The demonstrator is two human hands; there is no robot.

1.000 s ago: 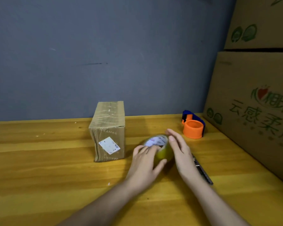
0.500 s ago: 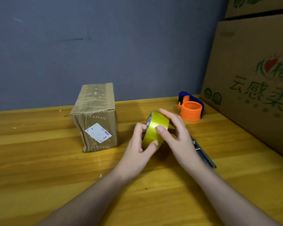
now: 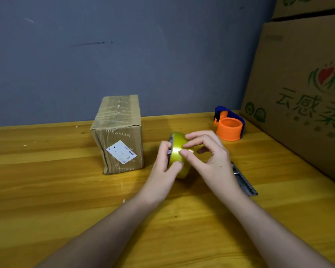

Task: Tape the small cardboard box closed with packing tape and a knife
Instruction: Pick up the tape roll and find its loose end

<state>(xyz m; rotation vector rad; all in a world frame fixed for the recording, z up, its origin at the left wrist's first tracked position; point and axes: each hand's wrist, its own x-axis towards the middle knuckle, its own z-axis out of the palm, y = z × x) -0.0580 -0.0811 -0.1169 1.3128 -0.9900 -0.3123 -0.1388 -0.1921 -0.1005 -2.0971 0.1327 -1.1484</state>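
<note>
Tape roll [image 3: 179,154] is standing on edge w/ left hand [image 3: 165,165] gripping it, right hand [image 3: 211,161] fingers [image 3: 184,152] curling onto its face; cardboard box [image 3: 120,136] sitting at 9 o'clock, knife [image 3: 244,180] at 3, on table [image 3: 46,190].

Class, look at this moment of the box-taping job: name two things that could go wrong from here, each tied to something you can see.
1. The right hand picks at the tape roll held on edge by the left hand; the roll could slip from that grip.
2. The knife lies partly hidden under the right forearm, so lowering the arm might press on it.
</note>
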